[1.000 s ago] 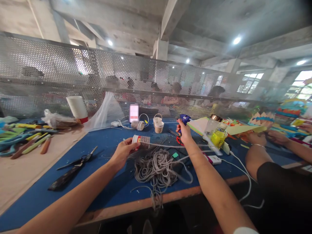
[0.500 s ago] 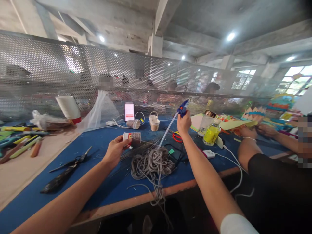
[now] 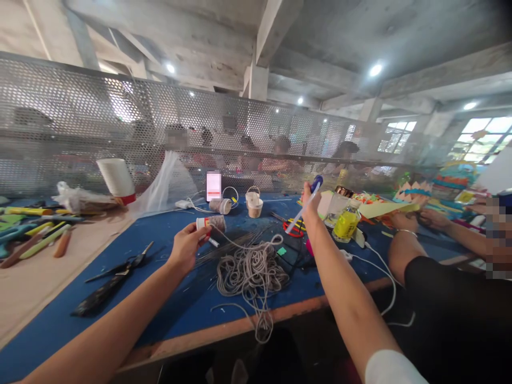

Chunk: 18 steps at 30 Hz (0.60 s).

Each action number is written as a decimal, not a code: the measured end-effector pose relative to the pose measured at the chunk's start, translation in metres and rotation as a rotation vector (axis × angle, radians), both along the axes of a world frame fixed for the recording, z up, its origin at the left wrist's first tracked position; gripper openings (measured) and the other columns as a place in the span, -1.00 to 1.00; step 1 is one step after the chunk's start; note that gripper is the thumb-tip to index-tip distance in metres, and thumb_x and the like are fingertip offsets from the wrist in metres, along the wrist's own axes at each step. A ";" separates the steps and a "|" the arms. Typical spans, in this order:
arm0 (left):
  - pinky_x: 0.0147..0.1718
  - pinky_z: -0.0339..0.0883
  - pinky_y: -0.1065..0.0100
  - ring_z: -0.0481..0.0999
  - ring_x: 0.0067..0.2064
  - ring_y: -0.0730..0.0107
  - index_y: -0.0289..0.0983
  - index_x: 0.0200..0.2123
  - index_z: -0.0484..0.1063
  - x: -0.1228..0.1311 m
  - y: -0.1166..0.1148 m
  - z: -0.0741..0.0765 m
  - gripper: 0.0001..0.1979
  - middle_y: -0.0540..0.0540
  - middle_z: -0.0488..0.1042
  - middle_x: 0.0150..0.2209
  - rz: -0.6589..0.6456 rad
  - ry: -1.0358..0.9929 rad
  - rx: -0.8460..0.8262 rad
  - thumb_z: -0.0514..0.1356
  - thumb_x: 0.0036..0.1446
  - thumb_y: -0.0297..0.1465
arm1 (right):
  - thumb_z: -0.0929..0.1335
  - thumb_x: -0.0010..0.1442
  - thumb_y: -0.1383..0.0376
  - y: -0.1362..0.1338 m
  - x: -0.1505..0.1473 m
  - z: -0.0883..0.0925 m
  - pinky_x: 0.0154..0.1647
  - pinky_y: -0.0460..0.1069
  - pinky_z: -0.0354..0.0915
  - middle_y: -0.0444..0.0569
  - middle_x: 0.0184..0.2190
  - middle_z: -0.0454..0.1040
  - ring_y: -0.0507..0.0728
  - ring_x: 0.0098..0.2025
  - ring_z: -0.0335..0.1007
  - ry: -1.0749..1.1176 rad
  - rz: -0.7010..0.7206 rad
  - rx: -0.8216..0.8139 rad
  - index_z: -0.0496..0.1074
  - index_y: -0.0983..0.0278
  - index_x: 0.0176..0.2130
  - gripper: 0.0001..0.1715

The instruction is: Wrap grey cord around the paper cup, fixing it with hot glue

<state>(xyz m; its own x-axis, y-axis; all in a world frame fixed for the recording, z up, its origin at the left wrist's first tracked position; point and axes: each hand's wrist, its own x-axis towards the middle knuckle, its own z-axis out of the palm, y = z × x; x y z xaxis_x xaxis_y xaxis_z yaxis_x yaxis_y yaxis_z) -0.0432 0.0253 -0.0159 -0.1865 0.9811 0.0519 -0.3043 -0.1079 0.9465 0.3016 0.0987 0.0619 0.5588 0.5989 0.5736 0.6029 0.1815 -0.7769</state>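
Observation:
My left hand (image 3: 185,246) is closed around a small white and red paper cup (image 3: 202,223), which lies on its side in the air with grey cord wound round its far part. A strand runs from the cup to a loose pile of grey cord (image 3: 252,269) at the table's front edge. To the right, my right hand (image 3: 312,204) grips a blue glue gun (image 3: 317,182), partly hidden by the fingers. A long translucent glue stick (image 3: 298,216) sticks out of it, slanting down and left. Red-handled scissors (image 3: 294,229) lie beyond the right forearm.
Black scissors (image 3: 116,280) lie on the blue table at left. Behind stand a cord-wrapped cup (image 3: 220,206), a little basket (image 3: 254,207), a phone (image 3: 213,186) and stacked cups (image 3: 116,178). A yellow bottle (image 3: 344,224) and a co-worker's arm (image 3: 404,250) are at right.
My right hand has lowered and moved right, turning the glue gun. The cord strand from the cup now hangs in a slack curve. My left hand has shifted slightly left, still gripping the cup.

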 end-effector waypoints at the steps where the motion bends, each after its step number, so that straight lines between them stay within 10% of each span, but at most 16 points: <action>1: -0.38 0.36 0.46 0.47 -0.39 0.49 -0.30 -0.33 0.53 0.001 -0.001 0.000 -0.65 -0.02 0.55 -0.38 -0.022 0.005 -0.006 0.46 -0.29 -0.37 | 0.19 0.23 -0.12 -0.002 -0.009 -0.003 -0.58 -0.07 0.27 -0.02 -0.52 0.43 0.07 -0.56 0.36 0.074 0.092 -0.002 0.32 0.29 -0.26 -0.47; 10: -0.40 0.29 0.47 0.44 -0.42 0.49 -0.30 -0.33 0.56 0.021 -0.021 0.006 -0.70 -0.01 0.56 -0.38 -0.206 0.104 0.016 0.44 -0.19 -0.35 | 0.46 -0.02 0.02 -0.054 -0.121 -0.049 -0.56 -0.12 0.23 -0.12 -0.52 0.44 -0.03 -0.58 0.27 0.291 0.873 -0.077 0.45 0.29 -0.34 -0.60; 18: -0.35 0.30 0.45 0.48 -0.36 0.45 -0.29 -0.29 0.56 0.027 -0.029 0.007 -0.75 -0.06 0.58 -0.33 -0.270 0.098 0.008 0.40 -0.12 -0.40 | 0.43 0.08 0.22 -0.083 -0.146 -0.070 -0.26 -0.05 0.31 -0.14 -0.37 0.47 0.03 -0.36 0.36 -0.016 0.959 0.021 0.37 0.25 -0.27 -0.78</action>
